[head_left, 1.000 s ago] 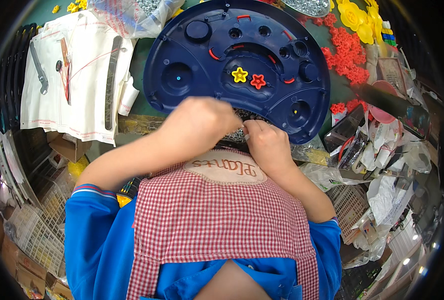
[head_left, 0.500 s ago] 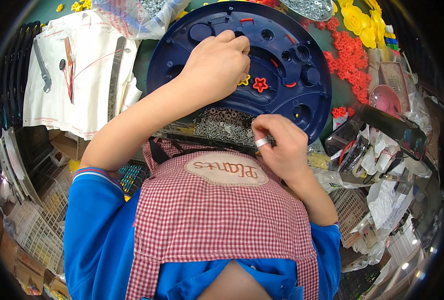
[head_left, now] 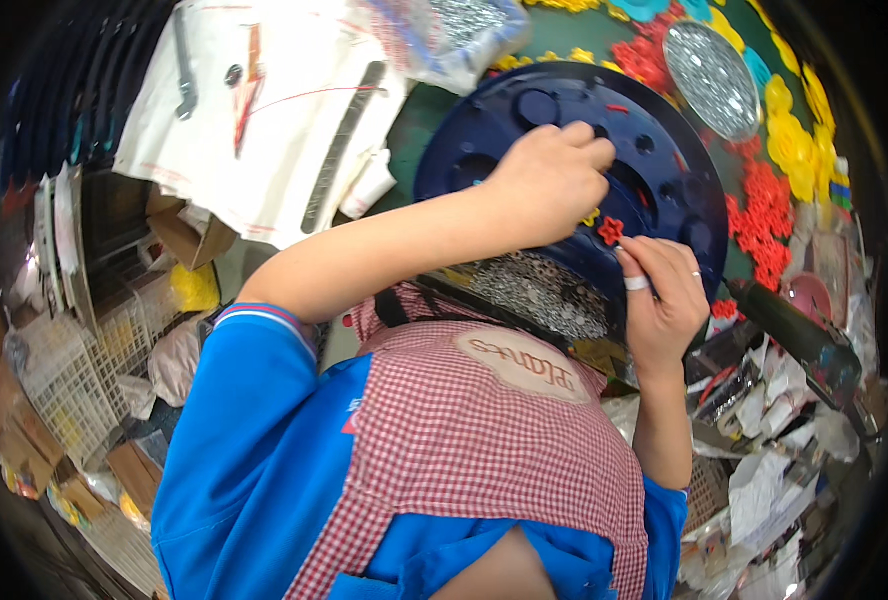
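Observation:
A round dark blue plastic base with molded wells lies before me. My left hand is over its middle, fingers curled and closed; whatever they hold is hidden. Just below those fingers part of a yellow star-shaped piece shows. Beside it sits a red flower-shaped piece. My right hand, with a white band round one finger, has its thumb and fingertips pinched together next to the red piece. Anything in that pinch is too small to name. Between me and the base is a tray of small screws.
White sheets with tools on them lie at the left. Behind the base are a bag of metal parts and a round dish of screws. Red flower pieces and yellow ones cover the right. A dark bottle-like object juts in.
My right hand has gone from above the screw tray up to the edge of the red flower piece. My left hand stays over the base. The whole view has shifted and tilted.

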A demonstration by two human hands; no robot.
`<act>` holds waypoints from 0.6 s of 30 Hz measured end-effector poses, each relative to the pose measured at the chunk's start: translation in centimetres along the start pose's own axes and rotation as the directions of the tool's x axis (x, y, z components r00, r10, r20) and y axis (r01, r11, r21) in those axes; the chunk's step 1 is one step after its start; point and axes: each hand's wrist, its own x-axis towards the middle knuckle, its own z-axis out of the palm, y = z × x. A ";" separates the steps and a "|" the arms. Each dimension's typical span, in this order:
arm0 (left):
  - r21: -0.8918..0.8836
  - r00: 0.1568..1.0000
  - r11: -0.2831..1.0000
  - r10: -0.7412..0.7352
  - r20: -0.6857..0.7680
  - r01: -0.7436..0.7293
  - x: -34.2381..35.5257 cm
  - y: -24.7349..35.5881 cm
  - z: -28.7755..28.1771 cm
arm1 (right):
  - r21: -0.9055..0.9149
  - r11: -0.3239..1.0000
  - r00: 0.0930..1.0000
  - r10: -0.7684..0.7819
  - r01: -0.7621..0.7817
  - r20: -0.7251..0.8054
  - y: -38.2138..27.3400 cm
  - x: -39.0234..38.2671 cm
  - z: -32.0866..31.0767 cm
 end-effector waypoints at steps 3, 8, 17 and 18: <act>0.056 1.000 0.998 -0.014 0.019 0.013 0.0 0.4 -0.6 | 0.050 0.996 0.997 0.071 -0.073 0.039 0.4 0.3 0.0; -0.060 0.994 0.998 -0.015 -0.104 0.009 -0.6 -0.1 -1.0 | -0.103 0.994 0.982 0.062 -0.044 0.178 2.6 2.0 -0.4; 0.414 0.569 0.398 -0.659 -0.491 0.819 -14.3 -25.0 -12.7 | -0.217 0.971 0.942 0.163 -0.101 0.292 4.3 0.8 0.4; 0.358 0.485 0.352 -0.770 -0.415 0.865 -15.1 -26.1 -12.2 | -0.235 0.968 0.938 0.163 -0.091 0.307 4.3 0.8 0.6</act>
